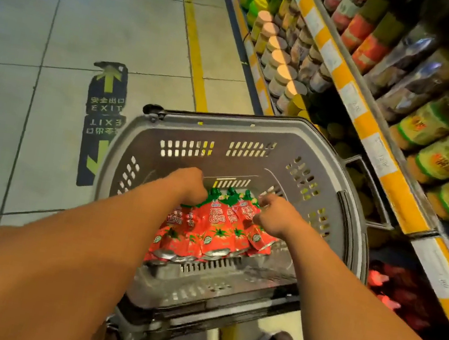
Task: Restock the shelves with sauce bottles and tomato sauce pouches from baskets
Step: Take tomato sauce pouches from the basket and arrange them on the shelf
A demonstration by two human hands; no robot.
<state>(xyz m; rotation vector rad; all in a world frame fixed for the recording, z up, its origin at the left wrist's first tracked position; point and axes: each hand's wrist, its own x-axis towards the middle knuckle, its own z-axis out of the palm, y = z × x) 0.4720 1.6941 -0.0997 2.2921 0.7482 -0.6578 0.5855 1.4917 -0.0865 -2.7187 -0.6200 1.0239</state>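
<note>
Red foil tomato sauce pouches [217, 227] with green screw caps lie bunched on the floor of the grey perforated plastic basket [252, 133] in front of me. I have my left hand [189, 186] curled down onto the caps at their left end and my right hand [274, 216] curled over the pouches at the right, though I cannot tell how many each holds. The basket sits on the pale tiled floor [66, 12], just beside the yellow-edged shelves [371, 125] of jars.

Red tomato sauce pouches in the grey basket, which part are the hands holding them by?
Both the left hand and right hand grip the red pouches near their green-capped tops.
</note>
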